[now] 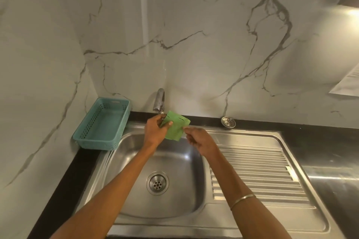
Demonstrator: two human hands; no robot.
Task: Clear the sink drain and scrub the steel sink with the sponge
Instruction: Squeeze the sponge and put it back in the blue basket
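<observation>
A thin green sponge [175, 128] is held above the back rim of the steel sink [186, 161], just under the faucet [159, 101]. My left hand [155, 132] grips its left edge between thumb and fingers. My right hand [198, 139] pinches its lower right corner. The open drain [157, 183] lies in the middle of the basin floor, below both forearms. A round metal drain strainer [228, 122] rests on the black ledge behind the sink, to the right of the faucet.
A teal plastic basket [103, 124] stands on the black counter at the sink's back left corner. The ribbed steel drainboard [258, 172] stretches to the right of the basin. Marble wall panels close off the back and left. A paper sheet [347, 83] hangs at the right.
</observation>
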